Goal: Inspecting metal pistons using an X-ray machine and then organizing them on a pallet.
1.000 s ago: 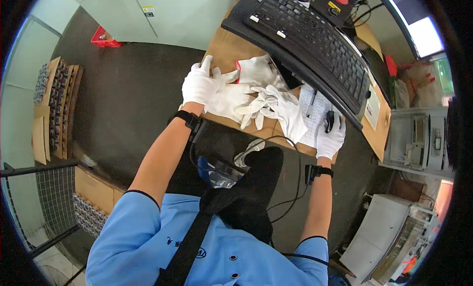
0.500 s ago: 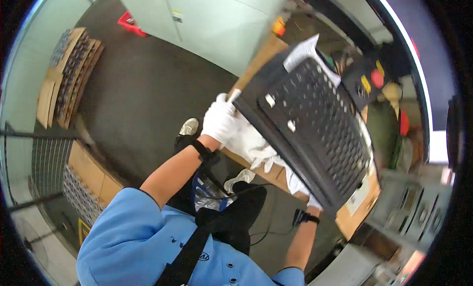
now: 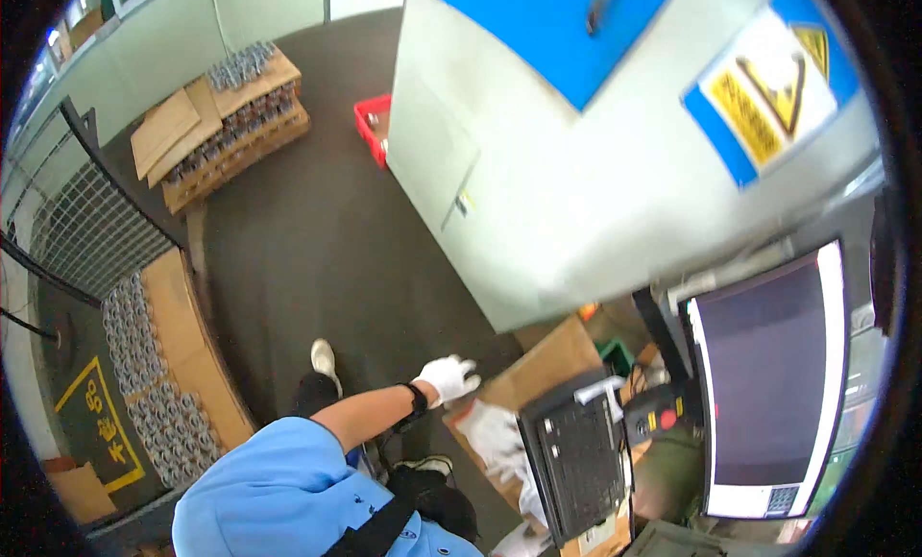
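Observation:
My left hand (image 3: pixel 447 379), in a white glove, is held out past the near left corner of the workbench (image 3: pixel 552 360). Its fingers are spread and nothing is in them. A black keyboard (image 3: pixel 581 461) on a dark tray lies on the bench to its right, with a piece of white paper (image 3: pixel 597 390) at its far end. Between hand and keyboard, loose white gloves (image 3: pixel 495 440) are heaped along the bench edge. My right hand (image 3: pixel 521 541), also white-gloved, shows only partly at the lower edge, near the keyboard's near corner; its fingers cannot be made out.
A large monitor (image 3: pixel 768 384) stands right of the keyboard, with a red button box (image 3: pixel 663 418) between. Beyond the bench rises a pale cabinet (image 3: pixel 538 192). A red bin (image 3: pixel 373 125) and stacked metal parts on cardboard (image 3: pixel 235 125) are on the floor; more parts (image 3: pixel 158 384) lie left.
The view has swung left and up, bringing the monitor and cabinet into sight. My left hand has come off the keyboard tray's corner and opened. My right hand has sunk toward the lower edge.

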Motion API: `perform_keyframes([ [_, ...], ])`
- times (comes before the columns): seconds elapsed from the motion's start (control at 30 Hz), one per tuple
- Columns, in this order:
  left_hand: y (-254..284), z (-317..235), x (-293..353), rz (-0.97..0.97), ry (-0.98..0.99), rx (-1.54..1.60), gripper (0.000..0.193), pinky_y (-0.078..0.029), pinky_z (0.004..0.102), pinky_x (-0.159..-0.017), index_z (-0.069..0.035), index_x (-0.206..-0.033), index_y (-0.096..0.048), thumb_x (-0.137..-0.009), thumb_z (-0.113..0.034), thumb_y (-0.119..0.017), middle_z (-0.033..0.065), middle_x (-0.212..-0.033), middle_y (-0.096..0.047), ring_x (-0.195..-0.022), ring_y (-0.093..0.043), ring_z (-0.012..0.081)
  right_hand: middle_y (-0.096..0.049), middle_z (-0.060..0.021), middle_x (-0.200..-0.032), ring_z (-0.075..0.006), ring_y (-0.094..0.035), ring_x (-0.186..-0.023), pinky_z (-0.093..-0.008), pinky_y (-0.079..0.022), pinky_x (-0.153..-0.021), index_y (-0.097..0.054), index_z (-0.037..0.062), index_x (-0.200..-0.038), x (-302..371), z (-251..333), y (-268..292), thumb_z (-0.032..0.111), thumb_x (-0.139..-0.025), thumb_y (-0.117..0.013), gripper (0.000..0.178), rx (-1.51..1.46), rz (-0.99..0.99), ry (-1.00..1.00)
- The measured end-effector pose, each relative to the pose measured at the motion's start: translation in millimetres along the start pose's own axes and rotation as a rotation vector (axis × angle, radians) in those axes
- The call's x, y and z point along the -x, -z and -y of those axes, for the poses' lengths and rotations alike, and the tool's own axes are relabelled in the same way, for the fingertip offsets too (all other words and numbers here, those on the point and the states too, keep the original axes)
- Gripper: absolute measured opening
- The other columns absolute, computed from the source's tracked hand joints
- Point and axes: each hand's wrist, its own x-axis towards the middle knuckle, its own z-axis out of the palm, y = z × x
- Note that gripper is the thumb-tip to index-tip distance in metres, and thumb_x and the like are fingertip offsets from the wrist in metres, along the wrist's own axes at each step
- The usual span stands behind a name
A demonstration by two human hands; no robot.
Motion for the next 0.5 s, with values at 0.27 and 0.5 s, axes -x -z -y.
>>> perform_keyframes([
  [0.27,212,275,76,0.092,0.308,-0.022,0.045,-0.050,0.0476,-0.095,-0.005,-0.112,-0.071,-0.092,-0.039,-0.049,0.0214,-0.115,-0.070,-0.112,-0.064,0.0400,-0.072,-0.0175,-0.099,-0.0367,-0.069,-0.089,-0.0478,-0.055,-0.077,-0.076,0.0092,-0.096,56,164,-13,0.046,-0.091,-0.061,0.039,-0.080,1.067,0.320],
  [0.5,331,456,244,-0.362,1.048,-0.006,0.036,-0.053,0.0475,-0.093,-0.008,-0.104,-0.076,-0.084,-0.028,-0.054,0.0195,-0.116,-0.070,-0.112,-0.065,0.0402,-0.068,-0.0260,-0.097,-0.0431,-0.066,-0.094,-0.0510,-0.053,-0.080,-0.073,0.0067,-0.093,-102,440,44,0.043,-0.088,-0.062,0.038,-0.468,0.804,0.909],
])
